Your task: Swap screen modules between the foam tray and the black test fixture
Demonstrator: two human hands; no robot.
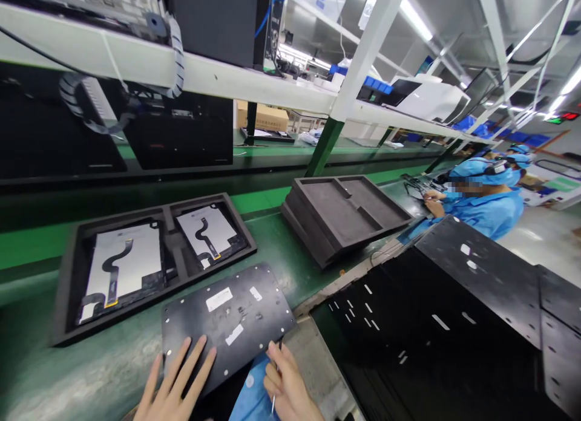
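A flat black panel point(204, 324) with white stickers and small pale dots lies tilted at the front edge of the green bench. My left hand point(175, 388) rests on its near left part, fingers spread. At the panel's near right corner, my right hand point(290, 381) is closed around a thin rod-like tool point(273, 404) with a pale metallic end; its exact kind is unclear. Behind the panel sits a dark foam tray point(184, 254) with two compartments. Each holds a display module, the left one point(147, 257) and the right one point(223, 226), with a black ribbon cable on its pale back.
Stacked dark foam trays point(313, 221) stand right of centre on the bench. Large black panels point(408, 342) fill the right side. A white shelf beam point(290, 94) crosses above the bench. Further right, a co-worker in blue point(494, 209) handles something dark.
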